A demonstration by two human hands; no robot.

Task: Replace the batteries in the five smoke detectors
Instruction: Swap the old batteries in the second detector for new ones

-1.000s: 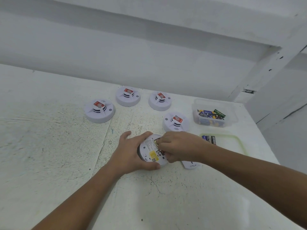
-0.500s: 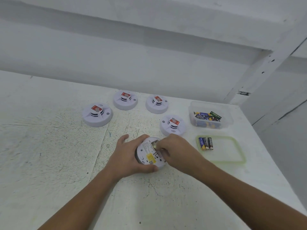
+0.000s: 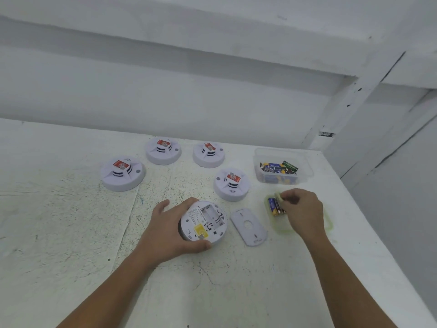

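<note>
Four closed smoke detectors (image 3: 121,174) stand face up on the far part of the table (image 3: 71,233), well apart from both hands. Nearer to the person, the left hand (image 3: 170,229) is curled around the rim of the fifth detector (image 3: 204,221). This one lies upside down, and its battery bay (image 3: 211,215) looks empty. Just to the right of it lies its loose back plate (image 3: 248,227), flat on the table.

Further right there is a shallow lid (image 3: 279,224) with a green rim, and some batteries (image 3: 274,205) lie on it side by side. Their long axes point about away from the person. The right hand (image 3: 303,209) is over this lid with the fingers bent, and the fingertips (image 3: 283,200) touch the batteries. I cannot tell if they pinch one or only rest on it. Beyond this hand, near the far right corner, stands a clear tub (image 3: 307,162) with more batteries inside.

I judge that the old cells are now out and the next step is to bring new ones. The tub lies straight ahead of the right hand, and the empty bay lies to its left, past the back plate. So the right hand is the nearer one for both, while the left hand is busy with steadying the detector.
</note>
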